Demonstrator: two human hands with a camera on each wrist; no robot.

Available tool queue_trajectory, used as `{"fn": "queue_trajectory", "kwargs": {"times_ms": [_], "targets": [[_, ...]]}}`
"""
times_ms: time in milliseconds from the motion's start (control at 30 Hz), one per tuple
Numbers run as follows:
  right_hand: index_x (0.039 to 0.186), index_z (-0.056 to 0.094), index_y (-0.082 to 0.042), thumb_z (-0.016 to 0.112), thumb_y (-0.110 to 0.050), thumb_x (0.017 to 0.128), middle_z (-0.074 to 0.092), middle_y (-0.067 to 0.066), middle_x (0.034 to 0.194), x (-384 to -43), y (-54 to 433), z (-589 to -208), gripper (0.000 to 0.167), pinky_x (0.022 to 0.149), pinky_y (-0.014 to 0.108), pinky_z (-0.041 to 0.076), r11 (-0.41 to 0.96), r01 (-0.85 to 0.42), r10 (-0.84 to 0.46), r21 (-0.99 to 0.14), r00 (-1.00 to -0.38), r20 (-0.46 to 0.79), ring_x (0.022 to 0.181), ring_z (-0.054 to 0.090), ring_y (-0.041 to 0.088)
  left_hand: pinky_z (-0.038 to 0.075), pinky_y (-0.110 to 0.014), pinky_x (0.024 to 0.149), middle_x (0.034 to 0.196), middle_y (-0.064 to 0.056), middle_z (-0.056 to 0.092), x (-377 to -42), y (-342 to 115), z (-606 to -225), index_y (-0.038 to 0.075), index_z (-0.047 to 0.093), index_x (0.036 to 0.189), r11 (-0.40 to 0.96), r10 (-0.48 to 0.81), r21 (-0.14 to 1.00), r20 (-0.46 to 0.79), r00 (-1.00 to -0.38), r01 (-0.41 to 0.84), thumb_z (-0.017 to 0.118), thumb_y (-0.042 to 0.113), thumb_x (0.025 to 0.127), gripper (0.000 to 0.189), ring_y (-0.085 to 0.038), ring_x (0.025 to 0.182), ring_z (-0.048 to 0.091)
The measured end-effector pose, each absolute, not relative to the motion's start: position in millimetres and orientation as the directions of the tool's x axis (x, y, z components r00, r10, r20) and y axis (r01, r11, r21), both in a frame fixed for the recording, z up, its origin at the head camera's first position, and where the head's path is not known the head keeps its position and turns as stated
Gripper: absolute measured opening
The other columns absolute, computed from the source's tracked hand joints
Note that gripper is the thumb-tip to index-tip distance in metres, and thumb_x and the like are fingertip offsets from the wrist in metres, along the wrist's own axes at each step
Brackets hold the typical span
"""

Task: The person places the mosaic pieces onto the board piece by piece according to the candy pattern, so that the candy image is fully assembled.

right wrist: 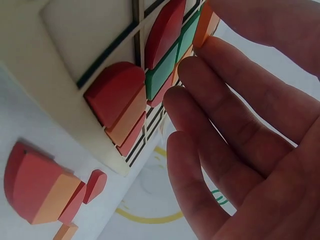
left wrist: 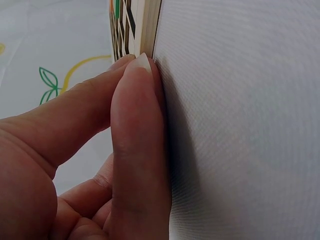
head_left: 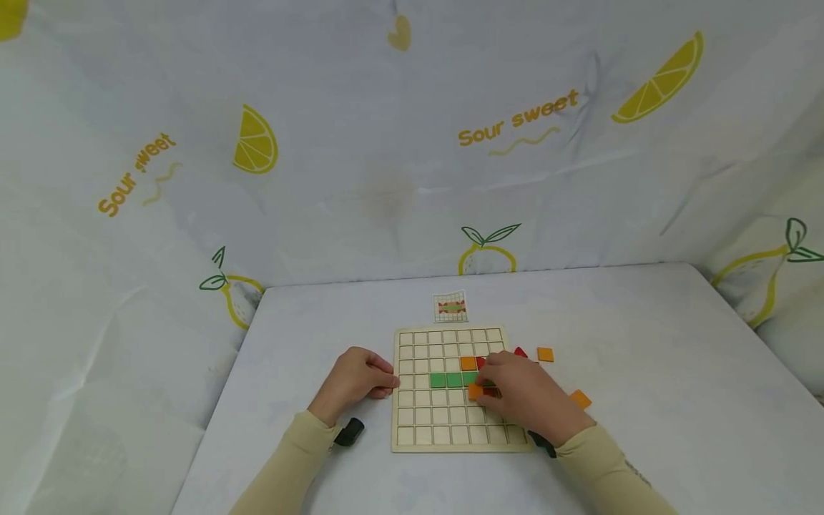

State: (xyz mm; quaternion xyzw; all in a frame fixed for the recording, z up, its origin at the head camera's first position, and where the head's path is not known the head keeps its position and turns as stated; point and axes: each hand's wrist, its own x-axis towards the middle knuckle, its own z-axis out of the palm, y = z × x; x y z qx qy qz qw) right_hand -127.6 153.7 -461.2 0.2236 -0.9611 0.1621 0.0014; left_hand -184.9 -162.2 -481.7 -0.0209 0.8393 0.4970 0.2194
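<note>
A pale wooden grid board (head_left: 414, 435) lies flat before me. My left hand (head_left: 355, 377) pinches its left edge between thumb and index finger, as the left wrist view shows close up. A row of green square tiles (head_left: 453, 380) fills cells in the middle, with an orange tile (head_left: 468, 363) and a red piece (head_left: 481, 363) above it. Just below the green row, my right hand (head_left: 529, 392) pinches an orange square tile (right wrist: 205, 25) between thumb and index finger, its other fingers extended. Whether that tile is fully seated, I cannot tell. The right hand covers part of the board.
Behind the board lies a small pattern card (head_left: 451, 317). To the right sit loose pieces: a red one (head_left: 521, 352), an orange tile (head_left: 545, 354) and another orange tile (head_left: 581, 399). A white cloth (head_left: 656, 343) covers the table, and a printed curtain (head_left: 360, 143) hangs behind.
</note>
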Motion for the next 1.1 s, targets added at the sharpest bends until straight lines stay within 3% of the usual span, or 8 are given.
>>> {"fn": "queue_trajectory", "kwargs": {"times_ms": [233, 500, 900, 1100], "targets": [[0.091, 0.08, -0.018, 0.088, -0.019, 0.088, 0.066, -0.011, 0.092, -126.9, 148.2, -463.4, 0.008, 0.076, 0.026, 0.059, 0.842, -0.427, -0.432, -0.33, -0.9, 0.063, 0.09, 0.064, 0.01, 0.065, -0.027, 0.067, 0.086, -0.007, 0.08, -184.2, -160.1, -479.6, 0.003, 0.077, 0.1, 0.519, 0.175, 0.815, -0.397, -0.901, -0.259, 0.092, 0.012, 0.085, 0.023, -0.011, 0.069, 0.076], [0.087, 0.078, -0.018, 0.087, -0.017, 0.087, 0.061, -0.011, 0.085, -127.4, 147.8, -467.9, 0.008, 0.071, 0.022, 0.052, 0.837, -0.46, -0.451, -0.296, -0.887, 0.1, 0.081, 0.053, 0.005, 0.065, -0.027, 0.068, 0.086, -0.007, 0.08, -183.8, -159.7, -481.0, 0.003, 0.077, 0.101, 0.517, 0.17, 0.815, -0.398, -0.902, -0.262, 0.092, 0.012, 0.085, 0.024, -0.011, 0.07, 0.076], [0.09, 0.08, -0.019, 0.088, -0.021, 0.088, 0.059, -0.012, 0.085, -126.7, 146.6, -468.1, 0.009, 0.074, 0.025, 0.053, 0.843, -0.476, -0.463, -0.25, -0.879, 0.113, 0.084, 0.052, 0.006, 0.066, -0.028, 0.068, 0.086, -0.006, 0.08, -183.7, -160.2, -479.9, 0.004, 0.077, 0.1, 0.517, 0.175, 0.818, -0.391, -0.904, -0.254, 0.092, 0.012, 0.085, 0.022, -0.011, 0.07, 0.076], [0.091, 0.08, -0.018, 0.087, -0.016, 0.088, 0.059, -0.011, 0.085, -126.3, 146.0, -466.3, 0.008, 0.075, 0.028, 0.053, 0.836, -0.491, -0.478, -0.244, -0.871, 0.116, 0.084, 0.053, 0.008, 0.065, -0.027, 0.068, 0.086, -0.006, 0.08, -183.9, -161.0, -481.6, 0.004, 0.077, 0.1, 0.521, 0.176, 0.817, -0.387, -0.905, -0.248, 0.092, 0.013, 0.085, 0.022, -0.011, 0.07, 0.076]]}}
